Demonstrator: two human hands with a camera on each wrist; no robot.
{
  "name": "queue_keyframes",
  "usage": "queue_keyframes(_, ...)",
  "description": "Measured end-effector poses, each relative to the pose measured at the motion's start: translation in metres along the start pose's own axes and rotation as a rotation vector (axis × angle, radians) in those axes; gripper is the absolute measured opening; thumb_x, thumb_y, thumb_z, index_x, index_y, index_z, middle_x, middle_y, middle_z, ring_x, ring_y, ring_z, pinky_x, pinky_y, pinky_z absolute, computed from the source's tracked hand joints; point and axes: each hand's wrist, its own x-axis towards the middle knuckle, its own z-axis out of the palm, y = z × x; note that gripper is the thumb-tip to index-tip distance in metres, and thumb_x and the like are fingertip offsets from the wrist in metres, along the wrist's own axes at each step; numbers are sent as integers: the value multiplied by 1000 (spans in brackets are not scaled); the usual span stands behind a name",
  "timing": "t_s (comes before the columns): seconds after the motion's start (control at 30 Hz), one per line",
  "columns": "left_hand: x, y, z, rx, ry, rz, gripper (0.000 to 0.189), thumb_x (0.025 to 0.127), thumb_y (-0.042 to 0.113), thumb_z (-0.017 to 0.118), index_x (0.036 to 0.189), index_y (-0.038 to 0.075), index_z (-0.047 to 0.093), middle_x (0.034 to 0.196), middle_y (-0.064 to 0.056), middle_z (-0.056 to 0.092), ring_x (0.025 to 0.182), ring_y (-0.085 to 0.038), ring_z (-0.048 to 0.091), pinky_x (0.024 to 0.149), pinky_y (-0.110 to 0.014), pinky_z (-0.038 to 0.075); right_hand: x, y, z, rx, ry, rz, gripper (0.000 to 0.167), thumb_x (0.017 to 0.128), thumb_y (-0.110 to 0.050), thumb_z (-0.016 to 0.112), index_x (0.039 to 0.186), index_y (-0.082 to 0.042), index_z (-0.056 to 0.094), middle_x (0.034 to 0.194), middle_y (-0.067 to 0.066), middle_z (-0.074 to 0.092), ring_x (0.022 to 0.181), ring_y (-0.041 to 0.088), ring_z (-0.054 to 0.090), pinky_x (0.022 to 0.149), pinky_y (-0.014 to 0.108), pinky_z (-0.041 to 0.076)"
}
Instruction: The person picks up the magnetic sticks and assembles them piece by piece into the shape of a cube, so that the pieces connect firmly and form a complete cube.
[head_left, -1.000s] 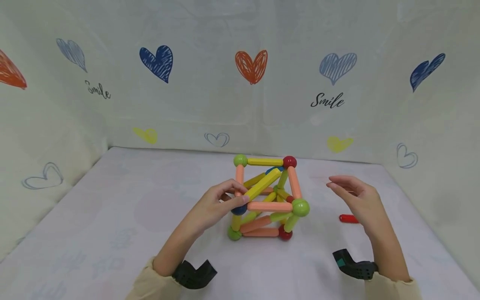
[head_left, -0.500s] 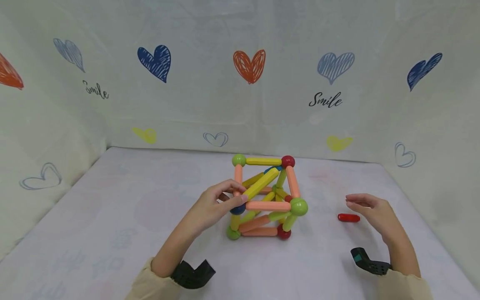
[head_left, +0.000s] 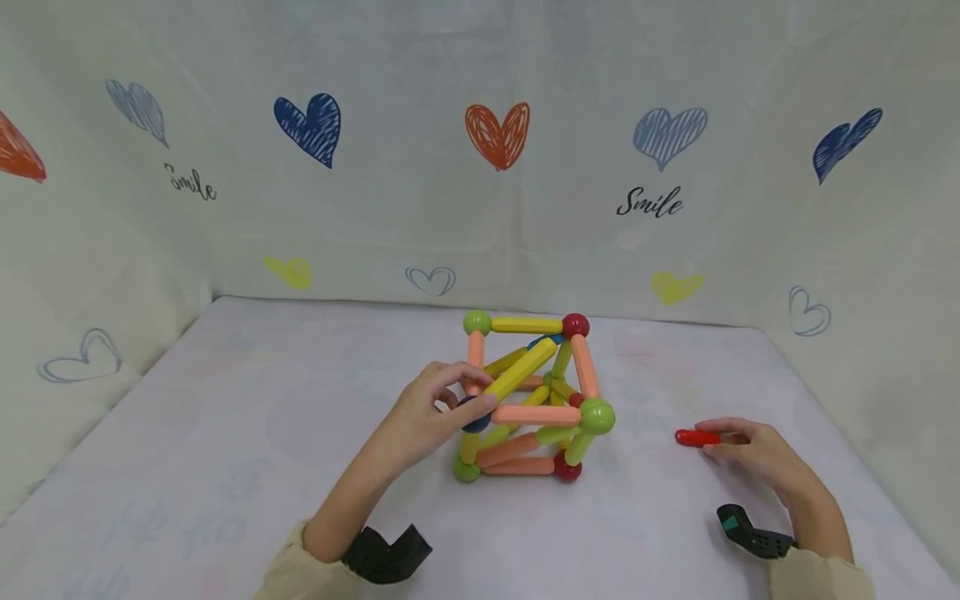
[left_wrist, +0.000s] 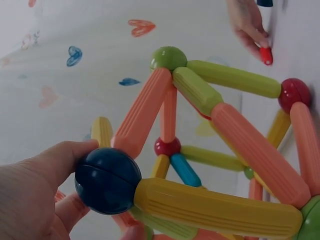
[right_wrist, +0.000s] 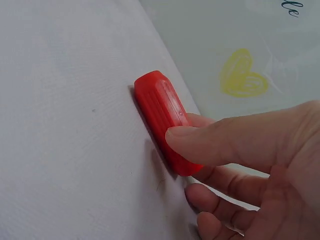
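A cube-like frame of magnetic building sticks and balls stands mid-table in the head view. My left hand (head_left: 420, 414) holds its near-left upper corner, thumb and fingers around the dark blue ball (left_wrist: 107, 180). From that corner a yellow stick (head_left: 523, 369) slants up across the frame toward the far red ball (head_left: 576, 326), and a salmon stick (head_left: 536, 415) runs to the green ball (head_left: 597, 417). Off to the right, my right hand (head_left: 767, 460) pinches a short red magnetic stick (right_wrist: 159, 112) between thumb and index finger. The red stick lies at the tabletop, its near end partly covered by the thumb.
A white cloth covers the table (head_left: 225, 433). Behind it hangs a pale backdrop (head_left: 405, 183) printed with hearts and lettering. Dark wrist mounts (head_left: 386, 556) sit on both forearms. Bare tabletop lies between the frame and the red stick.
My right hand has moved right and down to the red stick and now pinches it. The left hand keeps its hold on the blue ball, and the frame stands as before.
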Motion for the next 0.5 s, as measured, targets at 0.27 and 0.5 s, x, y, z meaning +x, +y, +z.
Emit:
queue_keyframes(0.27, -3, 5, 3, 35, 120, 54, 28, 79, 26, 74, 106, 23, 66, 108, -2, 44, 84, -19, 42, 62, -27, 39, 5, 0, 3, -120, 34, -69, 47, 88, -29, 63, 120, 4, 55, 107, 17, 57, 92, 25, 45, 69, 27, 40)
queue_keyframes(0.5, -4, 7, 7, 96, 149, 204, 37, 79, 25, 74, 114, 20, 65, 92, 4, 54, 76, -12, 44, 61, -21, 39, -7, -21, 4, -135, 64, -155, 51, 96, -35, 48, 128, 6, 45, 111, 21, 54, 94, 26, 46, 69, 29, 42)
